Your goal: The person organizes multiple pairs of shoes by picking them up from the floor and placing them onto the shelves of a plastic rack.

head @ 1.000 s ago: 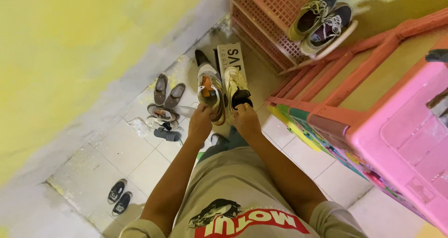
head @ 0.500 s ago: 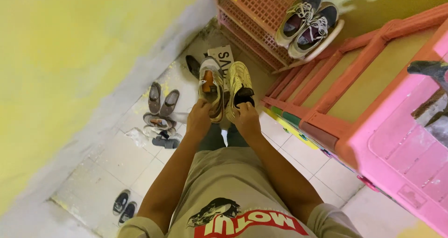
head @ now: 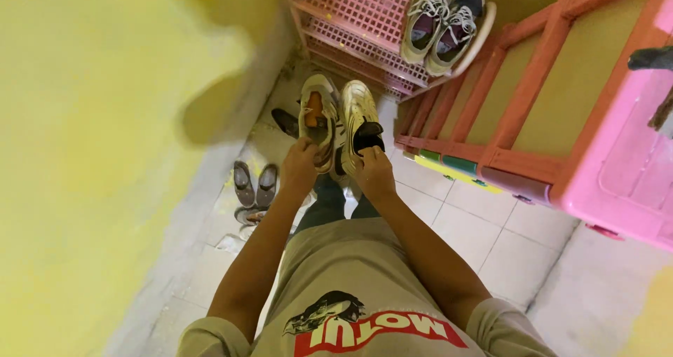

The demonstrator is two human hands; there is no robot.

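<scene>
Left hand [head: 300,166] grips the heel of a pale shoe with an orange lining [head: 317,119]; right hand [head: 374,175] grips the heel of a cream shoe [head: 359,115]. Both shoes held side by side, toes pointing away, above the tiled floor [head: 484,238]. Just ahead: pink shoe rack [head: 350,14] with a pair of grey laced sneakers [head: 442,21] on top. Grey slip-ons [head: 254,185] on floor by the yellow wall [head: 91,154].
</scene>
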